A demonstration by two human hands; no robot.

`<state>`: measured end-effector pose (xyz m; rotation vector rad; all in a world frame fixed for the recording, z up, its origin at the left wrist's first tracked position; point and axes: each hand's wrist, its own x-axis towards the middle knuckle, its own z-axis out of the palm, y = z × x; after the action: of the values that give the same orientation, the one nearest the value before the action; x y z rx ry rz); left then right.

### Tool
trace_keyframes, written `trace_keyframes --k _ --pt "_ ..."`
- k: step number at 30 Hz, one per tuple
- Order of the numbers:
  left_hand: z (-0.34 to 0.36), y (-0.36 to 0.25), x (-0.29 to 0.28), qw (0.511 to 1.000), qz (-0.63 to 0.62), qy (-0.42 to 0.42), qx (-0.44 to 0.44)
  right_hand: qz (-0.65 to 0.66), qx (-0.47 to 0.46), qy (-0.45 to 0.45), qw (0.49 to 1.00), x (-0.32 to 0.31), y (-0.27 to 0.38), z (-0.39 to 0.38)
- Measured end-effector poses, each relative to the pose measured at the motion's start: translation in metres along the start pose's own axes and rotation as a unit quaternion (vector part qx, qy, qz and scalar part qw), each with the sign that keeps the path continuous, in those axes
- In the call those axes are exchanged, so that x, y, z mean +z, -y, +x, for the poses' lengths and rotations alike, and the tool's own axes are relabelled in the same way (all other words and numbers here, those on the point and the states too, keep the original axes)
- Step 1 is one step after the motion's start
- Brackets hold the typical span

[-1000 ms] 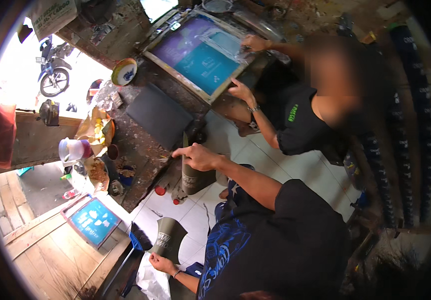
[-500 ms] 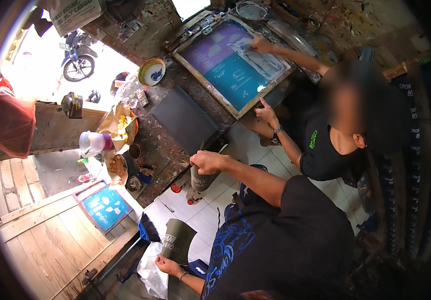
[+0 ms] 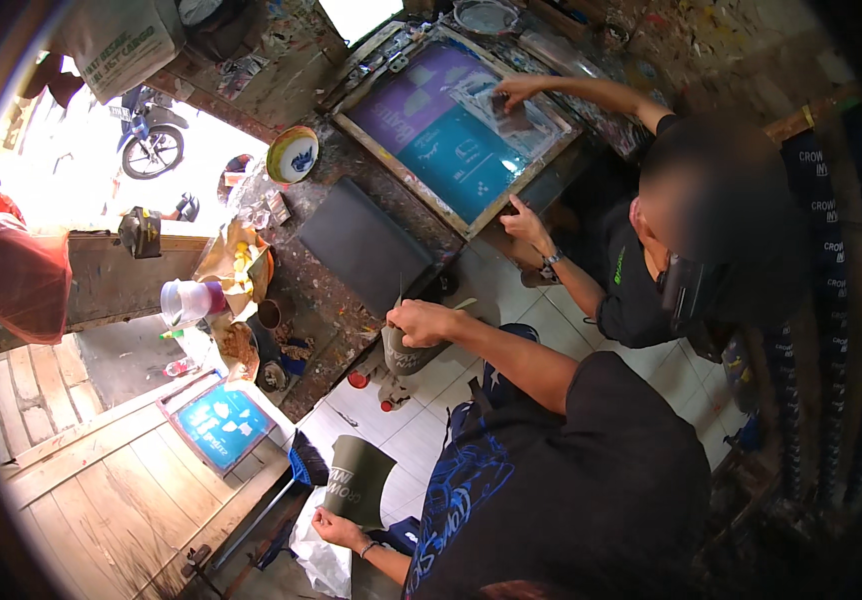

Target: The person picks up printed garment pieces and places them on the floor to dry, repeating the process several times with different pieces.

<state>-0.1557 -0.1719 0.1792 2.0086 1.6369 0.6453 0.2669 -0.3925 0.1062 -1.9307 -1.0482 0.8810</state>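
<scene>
My right hand (image 3: pixel 423 324) is closed at the top edge of an olive-green printed piece (image 3: pixel 406 358) that hangs by the dark bench. A thin strip sticks up beside its fingers; I cannot make out what it is. Lower down, my left hand (image 3: pixel 339 530) pinches the lower edge of another curved olive-green printed piece (image 3: pixel 363 478) with pale lettering. Crumpled white sheeting (image 3: pixel 319 555) hangs just beside that hand. Whether the two green pieces are joined cannot be seen.
Across the bench, a co-worker's hand (image 3: pixel 519 92) works on a framed printing screen (image 3: pixel 466 150). A dark flat pad (image 3: pixel 366 240) and a paint bowl (image 3: pixel 293 155) lie nearer. A blue broom (image 3: pixel 308 462) leans beside a small blue screen (image 3: pixel 221 425).
The view has shifted slightly. The co-worker's head has turned, and their far hand has moved a little over the screen. My hands keep nearly the same places and grips.
</scene>
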Motion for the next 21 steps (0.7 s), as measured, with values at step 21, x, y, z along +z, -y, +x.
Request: trace_keyframes --k 21 --pt "-0.002 -0.003 -0.003 1.000 -0.008 -0.001 -0.007 0.021 -0.001 -0.023 0.999 0.011 -0.016 0.011"
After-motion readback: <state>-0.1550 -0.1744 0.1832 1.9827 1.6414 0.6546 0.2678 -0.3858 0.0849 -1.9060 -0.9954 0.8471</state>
